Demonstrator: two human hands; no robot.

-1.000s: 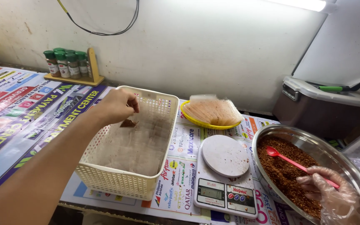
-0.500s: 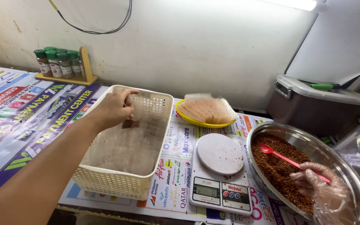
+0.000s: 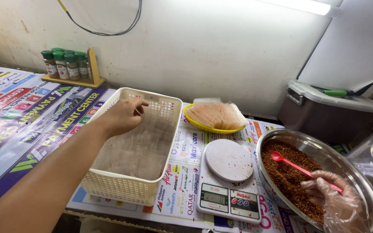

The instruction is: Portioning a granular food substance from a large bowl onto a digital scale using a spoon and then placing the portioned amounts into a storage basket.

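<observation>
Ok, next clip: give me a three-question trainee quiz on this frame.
1. True or false: the left hand is over the cream plastic basket.
2. What does the gloved right hand hold?
3. The digital scale platform is: A) bare, B) loaded with a bag.

Key: 1 true. 2 a red plastic spoon, its bowl in the reddish-brown spice mix in the steel bowl. 3 A.

Right hand (image 3: 339, 207) cut off by bottom edge, its glove blurs the fingers; can't tell grip on spoon (image 3: 301, 166), handle end hidden under it. Left hand (image 3: 124, 115): fingertips curled, can't tell if holding anything. Bowl (image 3: 359, 181) rim runs off bottom-right. Jars (image 3: 65, 64) too small to read contents. Scale (image 3: 227, 181) display unreadable.
</observation>
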